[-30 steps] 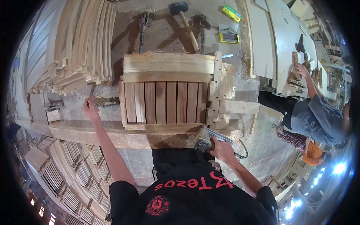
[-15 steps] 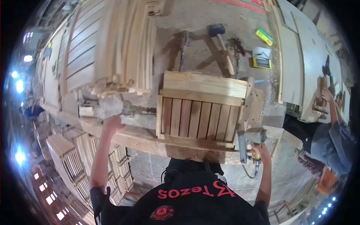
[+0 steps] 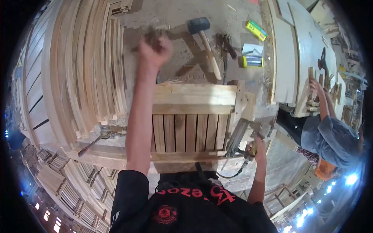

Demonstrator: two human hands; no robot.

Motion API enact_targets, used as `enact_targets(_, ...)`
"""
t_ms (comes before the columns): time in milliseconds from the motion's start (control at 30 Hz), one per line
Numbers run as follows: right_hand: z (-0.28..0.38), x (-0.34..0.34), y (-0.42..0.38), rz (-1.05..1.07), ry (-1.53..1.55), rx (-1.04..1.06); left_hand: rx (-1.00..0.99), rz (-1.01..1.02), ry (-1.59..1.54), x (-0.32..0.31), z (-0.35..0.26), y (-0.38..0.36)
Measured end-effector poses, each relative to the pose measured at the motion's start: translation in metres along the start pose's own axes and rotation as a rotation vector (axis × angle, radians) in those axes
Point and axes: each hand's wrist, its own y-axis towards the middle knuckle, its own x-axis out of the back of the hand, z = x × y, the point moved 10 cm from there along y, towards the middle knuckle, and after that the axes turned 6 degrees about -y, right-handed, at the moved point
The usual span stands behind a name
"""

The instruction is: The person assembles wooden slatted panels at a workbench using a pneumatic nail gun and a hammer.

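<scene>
My left hand [image 3: 155, 50] reaches over the far part of the bench, blurred by motion. It overlaps a dark metal tool [image 3: 157, 33], whose shape is mostly hidden; I cannot tell whether the fingers grip it. Held in my right hand [image 3: 258, 149] is an air nail gun [image 3: 240, 136], its hose curving down toward me. The gun is beside the right front corner of a slatted wooden frame [image 3: 194, 94], which lies in front of me with its slats below a wide pale board. My left forearm covers the frame's left end.
A rubber mallet [image 3: 199, 25] lies beyond the frame, beside dark metal tools [image 3: 226, 46]. Right of these are a green-yellow box [image 3: 256, 30] and an open yellow box [image 3: 253, 61]. Wood strips [image 3: 89, 58] are stacked left. Another person [image 3: 330, 136] works at the right.
My left hand has swung from the near left bench edge up to the far tools. The view has shifted, and the nail gun has tilted beside the frame's corner.
</scene>
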Motion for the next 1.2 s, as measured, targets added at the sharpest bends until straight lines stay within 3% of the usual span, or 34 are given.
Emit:
enact_targets(33, 0.019, 0.007, 0.01, -0.097, -0.207, 0.1, -0.171, 0.239, 0.233, -0.091, -0.001, -0.014)
enact_targets(67, 0.03, 0.013, 0.011, -0.2, -0.41, 0.177, -0.129, 0.606, 0.227, -0.183, 0.02, -0.047)
enact_targets(133, 0.047, 0.021, 0.003, -0.396, -0.822, 0.325, -0.495, 0.857, 0.845, -0.274, 0.031, -0.116)
enact_targets(167, 0.041, 0.034, 0.012, -0.663, -0.997, 0.741, -0.651, 0.68, 1.009, -0.266, 0.029, -0.125)
enact_targets(233, 0.032, 0.033, 0.015, -0.384, -0.535, 0.353, -0.921, 0.269, 1.324, -0.233, 0.03, -0.151)
enact_targets(267, 0.021, 0.019, 0.009, -0.237, -0.304, 0.155, -0.814, 0.08, 1.461, -0.194, 0.038, -0.157)
enact_targets(300, 0.007, 0.001, 0.007, -0.052, 0.041, 0.076, -0.7, -0.118, 1.581, -0.143, 0.044, -0.169)
enact_targets(367, 0.009, -0.033, -0.013, 0.011, 0.222, 0.04, -0.516, -0.359, 1.547, -0.039, 0.048, -0.207)
enact_targets(433, 0.02, -0.066, -0.029, 0.04, 0.372, 0.044, -0.575, -0.625, 1.605, 0.042, 0.04, -0.266)
enact_targets(500, 0.047, -0.099, -0.047, 0.059, 0.152, 0.086, -0.977, -0.803, 1.784, 0.102, 0.023, -0.338)
enact_targets(600, 0.05, -0.147, -0.048, 0.131, -0.19, 0.162, -1.121, -1.251, 2.191, 0.137, 0.035, -0.404)
enact_targets(633, 0.053, -0.169, -0.05, 0.263, -0.268, 0.244, -1.061, -1.277, 2.176, 0.154, 0.035, -0.41)
enact_targets(700, 0.045, -0.182, -0.041, 0.234, -0.346, 0.305, -0.936, -1.322, 2.151, 0.182, 0.029, -0.418)
enact_targets(800, 0.05, -0.197, -0.052, 0.187, -0.431, 0.377, -0.781, -1.19, 2.25, 0.201, 0.029, -0.415)
enact_targets(967, 0.056, -0.2, -0.056, 0.123, -0.52, 0.465, -0.75, -1.213, 2.239, 0.207, 0.024, -0.412)
enact_targets(1067, 0.059, -0.201, -0.062, 0.136, -0.535, 0.461, -0.749, -1.2, 2.297, 0.202, 0.027, -0.41)
enact_targets(1200, 0.033, -0.156, -0.057, 0.189, -0.209, 0.161, -0.702, -1.257, 2.346, 0.205, 0.022, -0.411)
